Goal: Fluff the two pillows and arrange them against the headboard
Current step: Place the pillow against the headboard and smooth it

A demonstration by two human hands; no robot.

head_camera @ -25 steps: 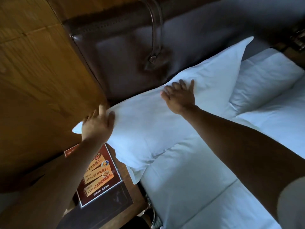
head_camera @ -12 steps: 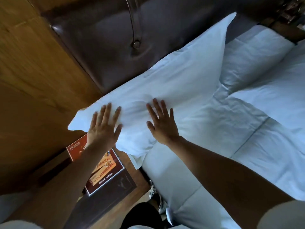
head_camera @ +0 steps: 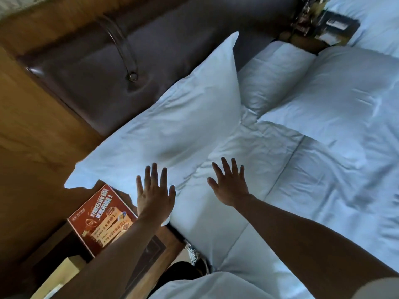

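**Pillows at the headboard, hands open**

The near pillow (head_camera: 183, 117) is propped at the bed's (head_camera: 323, 190) left head corner, leaned against the headboard (head_camera: 90, 83), one corner pointed upward. The second pillow (head_camera: 272, 74) is laid beside it toward the right edge, partly covered by the duvet (head_camera: 345, 100). The left hand (head_camera: 154, 195) is spread flat at the near pillow's lower edge; whether it touches cannot be told. The right hand (head_camera: 230, 186) is opened, fingers splayed, over the sheet. Nothing is gripped. A red card (head_camera: 101, 221) is seen on the bench (head_camera: 166, 251).
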